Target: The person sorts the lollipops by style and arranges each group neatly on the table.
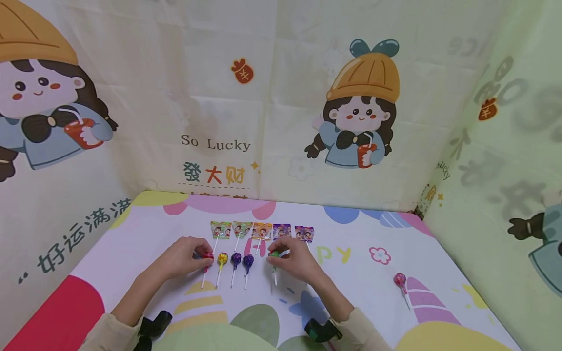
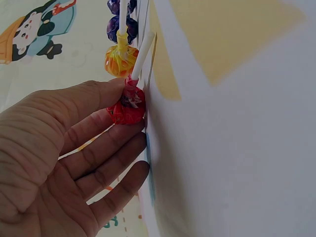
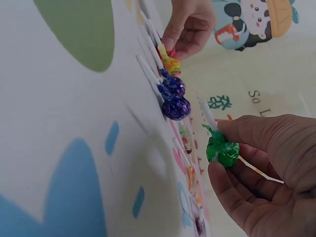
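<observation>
My left hand (image 1: 186,256) pinches a red-wrapped lollipop (image 2: 127,107) by its head between thumb and fingers, its white stick pointing toward me. That lollipop is at the left end of a row on the table. Beside it lie a yellow lollipop (image 1: 222,259) and two purple lollipops, one (image 1: 236,259) left of the other (image 1: 248,261). To the right of the row, my right hand (image 1: 296,258) holds a green-wrapped lollipop (image 3: 224,150) by its head with thumb and fingertips. In the right wrist view the green one is raised off the table.
Behind the row lie several lollipops in flat printed wrappers, among them a green packet (image 1: 221,230), an orange packet (image 1: 262,231) and a purple packet (image 1: 304,233). Another red lollipop (image 1: 400,279) lies far right. Printed cloth walls (image 1: 285,146) border the colourful table (image 1: 351,287).
</observation>
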Action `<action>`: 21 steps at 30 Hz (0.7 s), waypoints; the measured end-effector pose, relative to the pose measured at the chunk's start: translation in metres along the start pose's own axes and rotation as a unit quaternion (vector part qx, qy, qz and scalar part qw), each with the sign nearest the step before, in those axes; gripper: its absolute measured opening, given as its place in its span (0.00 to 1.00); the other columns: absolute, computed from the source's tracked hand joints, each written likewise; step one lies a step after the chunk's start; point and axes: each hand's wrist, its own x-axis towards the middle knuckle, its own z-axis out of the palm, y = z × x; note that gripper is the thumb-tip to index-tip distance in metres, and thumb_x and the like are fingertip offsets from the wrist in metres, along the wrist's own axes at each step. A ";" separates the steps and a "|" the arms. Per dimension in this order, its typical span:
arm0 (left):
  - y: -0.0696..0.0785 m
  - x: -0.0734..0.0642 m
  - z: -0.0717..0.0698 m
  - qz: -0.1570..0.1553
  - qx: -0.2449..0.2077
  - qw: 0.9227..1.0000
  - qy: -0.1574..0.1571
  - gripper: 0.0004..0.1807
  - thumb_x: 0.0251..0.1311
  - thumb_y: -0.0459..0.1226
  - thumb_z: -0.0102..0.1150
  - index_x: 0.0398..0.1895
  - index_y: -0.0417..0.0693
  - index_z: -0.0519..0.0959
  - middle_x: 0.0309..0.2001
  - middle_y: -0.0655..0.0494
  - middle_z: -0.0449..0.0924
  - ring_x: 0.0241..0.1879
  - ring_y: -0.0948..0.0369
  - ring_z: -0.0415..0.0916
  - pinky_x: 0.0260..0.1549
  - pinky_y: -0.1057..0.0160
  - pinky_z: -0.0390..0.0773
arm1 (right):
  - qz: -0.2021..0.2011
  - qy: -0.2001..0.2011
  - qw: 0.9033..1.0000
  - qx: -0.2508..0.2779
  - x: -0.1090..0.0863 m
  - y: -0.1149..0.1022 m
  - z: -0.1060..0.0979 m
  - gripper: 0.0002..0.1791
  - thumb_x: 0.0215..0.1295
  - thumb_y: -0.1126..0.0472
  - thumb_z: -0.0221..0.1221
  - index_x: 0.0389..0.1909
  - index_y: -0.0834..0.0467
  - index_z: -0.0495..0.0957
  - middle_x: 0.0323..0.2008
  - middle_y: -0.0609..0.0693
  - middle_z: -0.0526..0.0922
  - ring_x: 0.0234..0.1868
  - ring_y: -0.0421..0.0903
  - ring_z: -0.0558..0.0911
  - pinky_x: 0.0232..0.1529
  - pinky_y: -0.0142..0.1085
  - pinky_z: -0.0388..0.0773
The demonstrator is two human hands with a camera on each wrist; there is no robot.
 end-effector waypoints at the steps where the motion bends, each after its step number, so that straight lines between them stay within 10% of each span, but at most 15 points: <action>1: 0.000 0.000 0.000 0.000 0.000 1.000 0.000 0.08 0.55 0.38 0.76 0.35 0.52 0.84 0.31 0.63 0.82 0.34 0.62 0.75 0.42 0.56 0.79 | 0.002 -0.001 1.000 0.001 0.000 0.000 0.002 0.10 0.64 0.60 0.71 0.42 0.59 0.83 0.40 0.48 0.85 0.43 0.44 0.82 0.46 0.35 0.84; 21: 0.001 0.000 -0.001 -0.009 0.000 1.000 -0.004 0.09 0.55 0.39 0.76 0.36 0.52 0.84 0.31 0.63 0.82 0.35 0.62 0.75 0.43 0.55 0.80 | 0.000 -0.016 1.000 0.024 0.009 0.002 0.023 0.10 0.63 0.62 0.70 0.42 0.60 0.82 0.40 0.50 0.86 0.42 0.43 0.83 0.44 0.29 0.81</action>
